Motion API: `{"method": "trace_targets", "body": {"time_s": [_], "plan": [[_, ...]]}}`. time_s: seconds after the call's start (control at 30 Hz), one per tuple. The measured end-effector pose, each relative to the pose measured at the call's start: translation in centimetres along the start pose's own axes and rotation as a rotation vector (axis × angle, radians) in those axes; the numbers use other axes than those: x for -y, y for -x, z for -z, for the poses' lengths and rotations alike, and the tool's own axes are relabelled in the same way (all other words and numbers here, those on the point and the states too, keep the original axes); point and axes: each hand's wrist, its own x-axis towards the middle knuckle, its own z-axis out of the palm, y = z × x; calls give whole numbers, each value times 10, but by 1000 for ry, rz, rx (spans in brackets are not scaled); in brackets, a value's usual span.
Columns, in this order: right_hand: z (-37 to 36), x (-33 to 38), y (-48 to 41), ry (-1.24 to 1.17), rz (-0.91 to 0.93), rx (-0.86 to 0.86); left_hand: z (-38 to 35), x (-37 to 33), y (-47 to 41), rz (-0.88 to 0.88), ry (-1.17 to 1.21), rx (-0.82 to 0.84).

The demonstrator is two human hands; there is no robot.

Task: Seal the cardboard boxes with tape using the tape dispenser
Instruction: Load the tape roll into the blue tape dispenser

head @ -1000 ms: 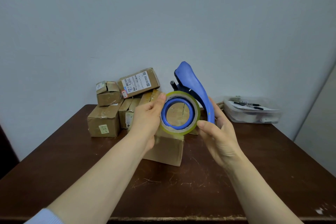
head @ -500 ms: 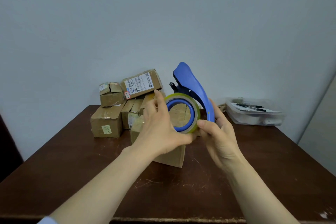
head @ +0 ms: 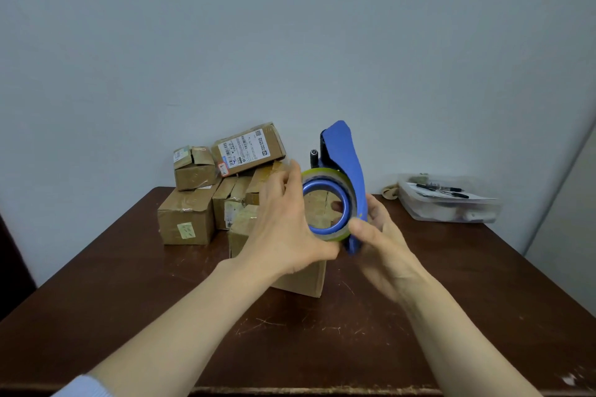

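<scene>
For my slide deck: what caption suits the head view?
Left hand and right hand hold up a blue tape dispenser; cardboard boxes sit on the brown table behind.

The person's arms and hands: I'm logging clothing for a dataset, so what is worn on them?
The left hand and right hand are bare: no gloves, rings or watch show. The forearms are uncovered too. Only a pale bluish sleeve shows, near the left elbow at the picture's bottom edge.

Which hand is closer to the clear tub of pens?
Right. The right hand, gripping the tape dispenser, is left of the tub; the left hand, on the tape roll, is farther left.
</scene>
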Motion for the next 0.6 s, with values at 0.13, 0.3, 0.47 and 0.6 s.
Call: {"method": "trace_targets", "body": {"time_s": [0.13, 0.3, 0.47, 0.6], "plan": [[-4, -2, -7, -74, -58, -151, -4, -1, 5, -53, -21, -1], [4, 6, -6, -187, -186, -16, -3, 0, 4, -134, -69, 26], [8, 14, -14, -217, -185, -135, 8, 0, 4, -22, 299, 122], [12, 29, -13, -225, -148, -116, 17, 13, -1, 506, 1070, 4]]}}
